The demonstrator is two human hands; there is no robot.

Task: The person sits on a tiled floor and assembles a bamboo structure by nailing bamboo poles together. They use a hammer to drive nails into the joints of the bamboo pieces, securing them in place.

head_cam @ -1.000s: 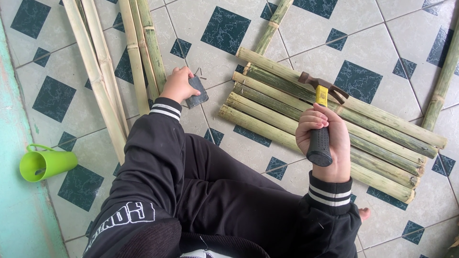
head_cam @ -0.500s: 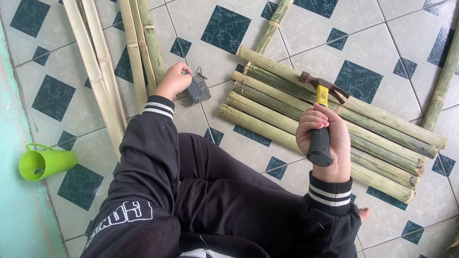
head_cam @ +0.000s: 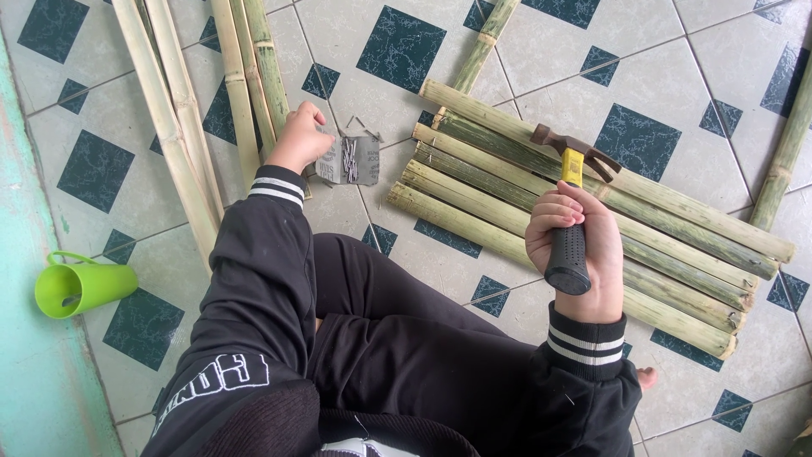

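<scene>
Your right hand (head_cam: 575,241) is wrapped tight around the black rubber grip of a claw hammer with a yellow shaft and a rusty brown steel head (head_cam: 572,169). The hammer points away from you, and its head hangs over the row of green split bamboo poles (head_cam: 592,211) that lie side by side on the floor in front of your right knee. Whether the head touches the bamboo cannot be told from here.

Your left hand (head_cam: 298,140) reaches out to your left front, fingers curled down loosely, at the left edge of a small grey paper packet of thin steel nails (head_cam: 351,159). The packet lies open and flat on the white floor tiles with dark blue diamond insets (head_cam: 550,51), and the nails show as a tight bunch in its middle, with a few loose ones just beyond it. Whether your fingertips pinch a nail is hidden by the hand itself.

To the left of that hand lies a bundle of long pale bamboo strips (head_cam: 173,127), running away from you. A single green bamboo stalk (head_cam: 482,42) lies beyond the row of poles, and another (head_cam: 787,144) lies at the far right. A bright green plastic cup with a handle (head_cam: 80,286) lies on its side near your left elbow, beside a turquoise strip of floor (head_cam: 34,381).
</scene>
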